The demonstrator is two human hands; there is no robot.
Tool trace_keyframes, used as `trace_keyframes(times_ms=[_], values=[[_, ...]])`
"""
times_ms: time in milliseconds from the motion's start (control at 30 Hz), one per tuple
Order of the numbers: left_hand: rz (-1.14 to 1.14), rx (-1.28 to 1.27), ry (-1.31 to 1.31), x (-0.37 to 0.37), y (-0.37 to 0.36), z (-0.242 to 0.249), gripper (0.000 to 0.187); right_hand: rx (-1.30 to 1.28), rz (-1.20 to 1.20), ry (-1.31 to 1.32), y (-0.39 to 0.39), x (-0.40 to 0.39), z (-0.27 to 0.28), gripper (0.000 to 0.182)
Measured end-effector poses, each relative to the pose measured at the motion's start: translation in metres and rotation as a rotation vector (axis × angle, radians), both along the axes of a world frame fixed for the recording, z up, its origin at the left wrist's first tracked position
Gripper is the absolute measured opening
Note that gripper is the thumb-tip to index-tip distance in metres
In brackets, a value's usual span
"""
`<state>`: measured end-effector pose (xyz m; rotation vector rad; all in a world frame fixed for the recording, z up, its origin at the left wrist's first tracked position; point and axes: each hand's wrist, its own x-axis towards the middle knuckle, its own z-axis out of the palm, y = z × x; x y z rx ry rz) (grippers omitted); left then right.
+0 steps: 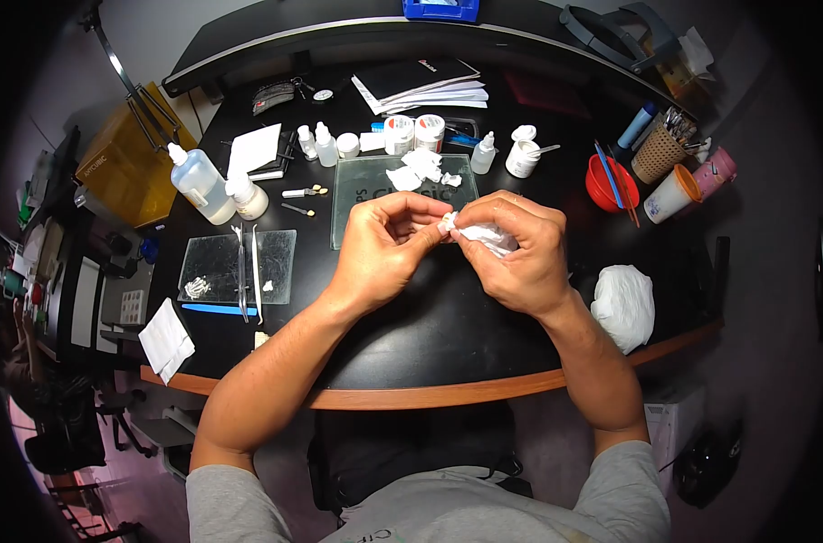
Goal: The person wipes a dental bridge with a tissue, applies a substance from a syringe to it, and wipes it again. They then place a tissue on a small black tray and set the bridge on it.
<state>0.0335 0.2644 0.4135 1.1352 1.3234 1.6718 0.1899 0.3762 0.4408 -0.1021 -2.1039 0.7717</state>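
Both hands are raised over the near edge of a glass plate (357, 181) on the black desk. My left hand (384, 244) pinches a small whitish piece (448, 223) between thumb and fingertips. Against the same piece, my right hand (520, 244) is closed round a white tissue (491, 238), its fingertips meeting those of my left hand. What exactly the small piece is cannot be made out. Crumpled white tissues (421, 166) lie on the glass plate just beyond the hands.
At the left are a squeeze bottle (201, 185), a smaller glass plate (212, 262) and metal tweezers (241, 271). Jars (399, 134) stand behind. A red bowl (611, 184), a brush holder (658, 158) and a white bundle (623, 306) are at the right.
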Motion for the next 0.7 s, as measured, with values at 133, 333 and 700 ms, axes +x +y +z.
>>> trace_keyframes(times_ms=[133,333,700], values=[[-0.018,0.022,-0.107,0.001,0.001,0.001,0.022,0.009,-0.109,0.036,0.003,0.001,0.001,0.015],[-0.124,0.077,-0.309,-0.002,0.0,0.002,0.026,-0.259,-0.082,0.063,0.011,0.0,-0.008,0.015],[-0.135,0.141,-0.372,-0.006,0.001,-0.002,0.025,-0.373,-0.068,0.037,0.004,-0.001,-0.007,0.01]])
